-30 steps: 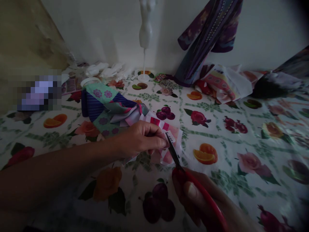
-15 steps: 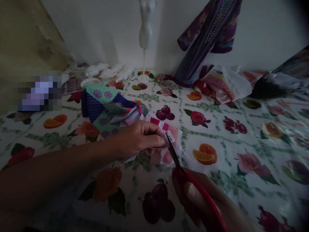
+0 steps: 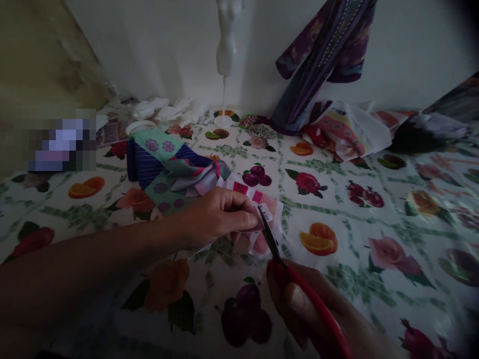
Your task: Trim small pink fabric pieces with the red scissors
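Note:
Between the thumb and fingers of my left hand [image 3: 215,219] is a small thin pinkish piece [image 3: 256,224]; I cannot tell whether it is cloth or paper. My right hand [image 3: 337,291] is wrapped round the red handles of a pair of scissors [image 3: 272,242]. The dark blades, nearly together, point away from me and lie along the right edge of the pinkish piece. Beneath the hands is a pink and red checked sheet [image 3: 259,245]. Folded green and blue fabric [image 3: 164,184] with purple flowers lies beyond my left hand, beside grey and pink fabric strips [image 3: 198,182].
A fruit-and-flower tablecloth [image 3: 359,229] covers the surface. At the back stand a small white mannequin [image 3: 226,47] and a miniature purple robe [image 3: 318,65]. Plastic bags [image 3: 348,132] lie at back right, white packets [image 3: 175,112] at back left, beads [image 3: 258,130] near the mannequin.
Very little differs. The scissor tips and my left fingertips with the pinkish piece have shifted slightly to the right and towards me.

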A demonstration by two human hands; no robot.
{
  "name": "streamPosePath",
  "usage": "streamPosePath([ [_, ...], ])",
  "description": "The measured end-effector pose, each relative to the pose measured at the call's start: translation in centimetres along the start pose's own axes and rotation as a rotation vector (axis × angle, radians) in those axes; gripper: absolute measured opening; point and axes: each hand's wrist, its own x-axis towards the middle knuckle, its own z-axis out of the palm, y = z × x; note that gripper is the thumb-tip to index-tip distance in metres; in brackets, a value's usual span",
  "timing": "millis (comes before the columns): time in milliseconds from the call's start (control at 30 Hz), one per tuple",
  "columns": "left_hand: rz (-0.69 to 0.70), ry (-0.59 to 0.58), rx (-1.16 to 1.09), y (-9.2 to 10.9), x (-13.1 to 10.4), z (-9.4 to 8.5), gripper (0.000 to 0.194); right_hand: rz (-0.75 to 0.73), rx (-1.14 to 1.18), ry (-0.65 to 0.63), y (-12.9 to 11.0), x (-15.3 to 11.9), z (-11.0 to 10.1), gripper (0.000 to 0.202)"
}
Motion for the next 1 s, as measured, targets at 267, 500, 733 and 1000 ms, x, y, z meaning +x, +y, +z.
streamPosePath([
  [267,0.023,-0.015,-0.012,-0.1,0.2,0.0,0.014,-0.036,0.015,0.015,0.2,0.2,-0.1,0.051],
  [500,0.029,-0.023,-0.016,-0.2,0.0,-0.1,0.013,-0.03,-0.048,0.035,1.1,-0.2,-0.2,0.054],
  [733,0.037,-0.025,-0.038,-0.2,0.0,0.0,0.013,-0.109,0.005,0.049,0.7,0.0,0.0,0.049],
  [1000,0.032,-0.016,-0.054,-0.3,0.0,0.0,0.013,-0.116,-0.035,0.061,0.3,0.0,-0.2,0.045],
])
